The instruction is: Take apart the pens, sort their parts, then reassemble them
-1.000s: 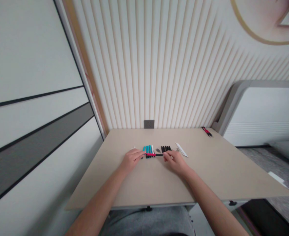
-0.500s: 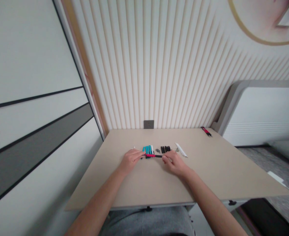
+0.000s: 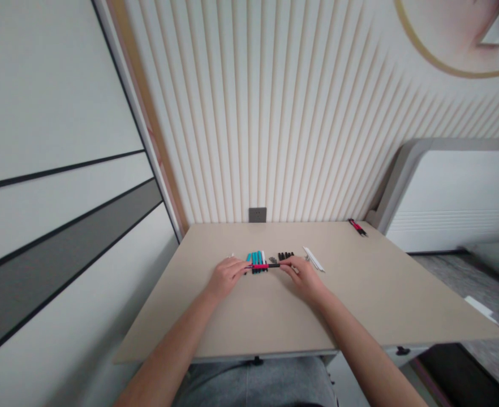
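Between my two hands a red and black pen [image 3: 261, 266] lies level, just above the table. My left hand [image 3: 227, 274] pinches its left end. Fingers of my right hand [image 3: 299, 272] are closed on the black right end, and the tip there is hidden. Right behind the pen sits a row of blue pen barrels [image 3: 257, 258] with a white one [image 3: 263, 256] at its right. Small dark parts [image 3: 273, 260] lie beside them, followed by several short black pieces [image 3: 285, 256]. Thin white refills [image 3: 314, 259] rest beyond my right hand.
Red and black pens [image 3: 357, 227] lie at the back right of the beige table [image 3: 360, 294]. A ribbed wall with a dark socket [image 3: 257, 215] rises behind it. A white cabinet [image 3: 75, 254] stands to the left, and a bed headboard [image 3: 448, 192] to the right.
My right hand has shifted slightly up and straightened its hold on the pen's black end. The pen is now more level. My left hand has hardly moved.
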Demonstrator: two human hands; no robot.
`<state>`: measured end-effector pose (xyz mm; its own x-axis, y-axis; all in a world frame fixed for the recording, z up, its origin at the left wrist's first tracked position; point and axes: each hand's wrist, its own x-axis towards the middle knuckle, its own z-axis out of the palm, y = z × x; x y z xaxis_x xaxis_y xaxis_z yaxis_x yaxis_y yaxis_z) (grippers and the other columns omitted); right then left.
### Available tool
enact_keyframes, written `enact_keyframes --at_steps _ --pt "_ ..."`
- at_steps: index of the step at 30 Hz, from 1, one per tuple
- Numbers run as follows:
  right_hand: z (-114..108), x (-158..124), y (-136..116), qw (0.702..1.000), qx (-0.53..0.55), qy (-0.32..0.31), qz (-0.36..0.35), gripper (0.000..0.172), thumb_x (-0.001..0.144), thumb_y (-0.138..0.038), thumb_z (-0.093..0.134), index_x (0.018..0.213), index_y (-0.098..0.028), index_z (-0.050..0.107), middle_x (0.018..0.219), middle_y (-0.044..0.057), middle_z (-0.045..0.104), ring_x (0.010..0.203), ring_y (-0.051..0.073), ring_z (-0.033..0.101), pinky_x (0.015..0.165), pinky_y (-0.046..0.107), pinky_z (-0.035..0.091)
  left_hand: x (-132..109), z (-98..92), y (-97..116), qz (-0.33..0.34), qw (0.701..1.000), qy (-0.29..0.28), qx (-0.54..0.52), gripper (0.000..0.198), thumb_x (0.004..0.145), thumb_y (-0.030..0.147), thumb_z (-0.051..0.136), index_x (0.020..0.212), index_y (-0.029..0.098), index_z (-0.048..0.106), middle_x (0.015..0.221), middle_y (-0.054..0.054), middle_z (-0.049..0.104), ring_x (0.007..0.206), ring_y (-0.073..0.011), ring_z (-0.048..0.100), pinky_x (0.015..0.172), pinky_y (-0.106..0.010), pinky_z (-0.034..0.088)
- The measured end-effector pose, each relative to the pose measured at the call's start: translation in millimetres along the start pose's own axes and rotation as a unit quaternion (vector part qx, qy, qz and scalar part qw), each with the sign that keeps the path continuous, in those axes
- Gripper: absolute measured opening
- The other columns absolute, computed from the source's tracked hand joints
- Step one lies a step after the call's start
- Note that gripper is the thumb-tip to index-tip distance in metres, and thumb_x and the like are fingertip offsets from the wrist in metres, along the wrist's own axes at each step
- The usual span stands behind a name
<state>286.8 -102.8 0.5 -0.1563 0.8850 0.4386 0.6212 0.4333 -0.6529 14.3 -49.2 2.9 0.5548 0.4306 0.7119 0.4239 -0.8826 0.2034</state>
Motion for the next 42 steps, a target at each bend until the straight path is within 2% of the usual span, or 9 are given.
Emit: enact_keyframes --at_steps 4,10,12,16,19,23,29,36,42 --pt "-0.1 -0.5 0.9 0.998 -0.067 0.008 -0.017 0.028 0.097 -0.032 0.043 0.086 -0.02 0.066 0.073 0.006 0.066 0.071 0.02 0.059 0.072 0.032 0.041 -1.0 1.0 -0.2 0.011 1.0 -0.007 0.008 0.026 0.097 0.032 0.049 0.108 0.02 0.07 0.09 -0.006 0.074 0.078 -0.0162 0.067 0.078 -0.033 0.052" --pt "3.9 -0.4 5.9 0.993 -0.113 0.001 -0.016 0.039 0.1 -0.034 0.034 0.079 -0.02 0.063 0.069 0.006 0.063 0.067 0.019 0.057 0.071 0.033 0.038 -2.2 5.1 -0.5 0.023 0.999 -0.016 0.015 0.023 0.097 0.029 0.051 0.108 0.021 0.069 0.09 -0.006 0.074 0.078 -0.0156 0.067 0.078 -0.031 0.052" --pt "5.6 -0.3 6.0 0.996 -0.094 0.002 -0.01 0.041 0.101 -0.035 0.032 0.083 -0.02 0.065 0.072 0.007 0.065 0.069 0.019 0.058 0.073 0.033 0.04 -2.5 6.9 -0.8 0.017 1.0 -0.016 0.011 0.023 0.097 0.029 0.051 0.108 0.021 0.069 0.09 -0.006 0.074 0.078 -0.0157 0.067 0.078 -0.031 0.052" --pt "6.6 -0.2 2.3 0.997 -0.052 0.003 -0.053 0.03 0.098 -0.039 0.043 0.106 -0.021 0.066 0.097 0.009 0.069 0.09 0.022 0.061 0.081 0.035 0.042 -3.3 9.3 -1.4 0.0 1.0 -0.01 0.002 0.021 0.096 0.029 0.052 0.106 0.02 0.069 0.09 -0.006 0.074 0.078 -0.016 0.066 0.08 -0.032 0.052" --pt "5.5 -0.3 -0.6 0.995 -0.061 -0.013 -0.079 0.026 0.096 -0.039 0.049 0.1 -0.021 0.067 0.093 0.009 0.07 0.088 0.023 0.061 0.081 0.036 0.042 -3.5 9.8 -1.1 -0.012 1.0 -0.001 -0.009 0.021 0.095 0.031 0.054 0.105 0.021 0.069 0.088 -0.005 0.073 0.077 -0.016 0.065 0.078 -0.031 0.052" --pt "5.0 -0.2 -0.2 0.994 -0.069 -0.008 -0.081 0.026 0.096 -0.037 0.048 0.096 -0.02 0.068 0.089 0.009 0.07 0.085 0.022 0.06 0.079 0.036 0.041 -3.1 8.3 -0.8 -0.076 0.997 0.022 0.0 0.032 0.092 0.042 0.057 0.113 0.02 0.065 0.082 -0.005 0.07 0.073 -0.0166 0.064 0.075 -0.031 0.053" --pt "5.6 0.1 4.0 0.994 -0.072 -0.012 -0.08 0.027 0.097 -0.037 0.047 0.095 -0.021 0.069 0.088 0.009 0.07 0.085 0.023 0.059 0.079 0.036 0.041 -5.0 7.0 -1.6 -0.077 0.992 -0.012 0.101 0.035 0.089 0.047 0.058 0.069 0.019 0.067 0.061 -0.003 0.062 0.061 -0.0164 0.058 0.062 -0.028 0.047" --pt "5.0 0.6 4.5 0.995 -0.063 -0.01 -0.075 0.028 0.096 -0.038 0.047 0.095 -0.021 0.069 0.088 0.01 0.07 0.084 0.023 0.059 0.078 0.036 0.041 -3.7 5.4 1.8 -0.077 0.982 -0.005 0.172 0.043 0.089 0.05 0.058 0.061 0.018 0.064 0.056 -0.003 0.06 0.057 -0.0168 0.056 0.06 -0.029 0.041" --pt "4.1 0.5 3.4 0.996 -0.046 -0.008 -0.072 0.026 0.096 -0.037 0.048 0.094 -0.021 0.068 0.089 0.009 0.07 0.085 0.023 0.059 0.078 0.036 0.041 -1.2 4.0 6.9 -0.015 0.978 -0.027 0.208 0.043 0.095 0.041 0.051 0.059 0.018 0.058 0.054 -0.001 0.057 0.056 -0.0159 0.055 0.061 -0.03 0.039"
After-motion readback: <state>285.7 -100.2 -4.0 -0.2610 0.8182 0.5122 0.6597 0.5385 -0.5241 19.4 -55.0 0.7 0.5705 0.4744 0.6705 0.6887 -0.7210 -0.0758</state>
